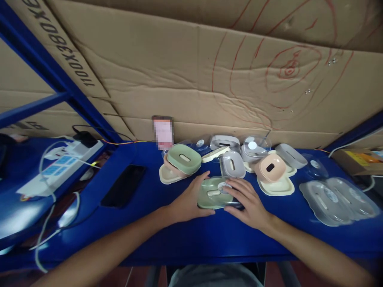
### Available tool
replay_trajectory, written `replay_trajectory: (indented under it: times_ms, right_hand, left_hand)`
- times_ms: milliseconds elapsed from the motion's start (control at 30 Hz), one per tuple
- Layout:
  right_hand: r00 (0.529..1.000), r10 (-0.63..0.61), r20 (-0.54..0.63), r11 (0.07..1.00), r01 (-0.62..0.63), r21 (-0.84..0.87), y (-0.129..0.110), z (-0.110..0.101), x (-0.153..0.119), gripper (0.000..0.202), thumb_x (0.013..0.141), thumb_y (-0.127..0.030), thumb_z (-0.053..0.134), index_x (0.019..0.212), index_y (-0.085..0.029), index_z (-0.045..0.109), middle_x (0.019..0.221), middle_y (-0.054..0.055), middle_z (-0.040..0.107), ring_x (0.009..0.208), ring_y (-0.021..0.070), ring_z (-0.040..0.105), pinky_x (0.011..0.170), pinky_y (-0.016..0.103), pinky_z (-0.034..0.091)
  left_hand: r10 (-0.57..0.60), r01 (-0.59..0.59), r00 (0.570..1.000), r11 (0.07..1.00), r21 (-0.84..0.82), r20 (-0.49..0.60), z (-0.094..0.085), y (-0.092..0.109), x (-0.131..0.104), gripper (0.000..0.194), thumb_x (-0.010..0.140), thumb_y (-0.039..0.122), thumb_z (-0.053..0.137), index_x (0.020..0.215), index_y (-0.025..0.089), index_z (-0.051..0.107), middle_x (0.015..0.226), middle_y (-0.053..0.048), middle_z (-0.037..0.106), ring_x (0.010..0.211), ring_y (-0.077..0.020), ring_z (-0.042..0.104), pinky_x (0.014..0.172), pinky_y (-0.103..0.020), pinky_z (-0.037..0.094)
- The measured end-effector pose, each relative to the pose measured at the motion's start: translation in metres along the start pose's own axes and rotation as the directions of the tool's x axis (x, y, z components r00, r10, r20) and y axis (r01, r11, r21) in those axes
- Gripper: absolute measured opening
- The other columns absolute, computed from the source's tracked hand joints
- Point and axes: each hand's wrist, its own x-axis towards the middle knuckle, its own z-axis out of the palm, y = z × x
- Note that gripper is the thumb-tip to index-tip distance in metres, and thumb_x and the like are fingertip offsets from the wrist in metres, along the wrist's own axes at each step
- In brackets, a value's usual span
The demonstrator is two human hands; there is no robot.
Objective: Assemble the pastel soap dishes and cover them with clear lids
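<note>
A green soap box (209,201) with a cream slot piece in its middle sits in front of me, low over the blue table. My left hand (187,198) grips its left side, thumb on the near edge and fingers at the far one. Over the box lies a clear lid (220,184) with a round white sticker. My right hand (249,201) holds this lid at its right end, fingers across the top. Whether the lid is fully seated I cannot tell.
Behind my hands lie a green tray (190,153) on cream and pink pieces, grey trays (237,162), a peach tray (277,161) and clear lids (260,143). Covered grey boxes (326,211) stand right. A black phone (123,186) and a power strip (61,169) lie left.
</note>
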Motion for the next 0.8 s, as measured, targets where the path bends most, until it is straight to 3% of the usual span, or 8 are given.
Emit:
replay_trajectory:
  times_ms: [333, 567, 733, 800]
  right_hand:
    - [0.961, -0.094, 0.261, 0.994, 0.103, -0.023, -0.001, 0.005, 0.006, 0.058, 0.107, -0.045, 0.060, 0.160, -0.024, 0.048, 0.161, 0.014, 0.054, 0.159, 0.0317, 0.035, 0.129, 0.062, 0.033]
    - [0.956, -0.101, 0.275, 0.986, 0.133, -0.099, -0.006, 0.008, 0.004, 0.060, 0.104, -0.046, 0.066, 0.158, -0.023, 0.053, 0.159, 0.014, 0.056, 0.157, 0.0339, 0.039, 0.125, 0.061, 0.040]
    - [0.950, -0.100, 0.295, 0.978, 0.148, -0.147, -0.009, 0.011, 0.001, 0.064, 0.102, -0.045, 0.069, 0.159, -0.024, 0.051, 0.162, 0.015, 0.053, 0.158, 0.0344, 0.038, 0.125, 0.061, 0.038]
    - [0.950, -0.112, 0.291, 0.976, 0.160, -0.150, -0.008, 0.010, 0.002, 0.065, 0.103, -0.045, 0.068, 0.161, -0.023, 0.048, 0.163, 0.015, 0.052, 0.158, 0.0342, 0.037, 0.125, 0.060, 0.038]
  left_hand:
    - [0.026, -0.027, 0.999, 0.999, -0.035, -0.036, 0.004, -0.002, -0.001, 0.129, 0.070, 0.052, 0.098, 0.167, 0.028, 0.016, 0.165, -0.023, 0.038, 0.153, -0.0406, 0.045, 0.122, -0.065, 0.041]
    - [0.068, -0.068, 0.998, 0.997, -0.023, -0.006, 0.002, -0.002, -0.001, 0.127, 0.072, 0.050, 0.097, 0.168, 0.030, 0.015, 0.162, -0.021, 0.043, 0.149, -0.0381, 0.050, 0.121, -0.062, 0.045]
    - [0.126, -0.131, 0.990, 0.988, 0.078, 0.070, -0.003, 0.004, 0.003, 0.104, 0.080, 0.054, 0.090, 0.164, 0.030, 0.033, 0.155, -0.017, 0.048, 0.145, -0.0337, 0.052, 0.120, -0.054, 0.049]
    - [0.156, -0.167, 0.984, 0.974, 0.155, 0.082, -0.006, 0.007, 0.004, 0.104, 0.081, 0.058, 0.088, 0.164, 0.029, 0.034, 0.155, -0.017, 0.048, 0.144, -0.0333, 0.052, 0.119, -0.052, 0.049]
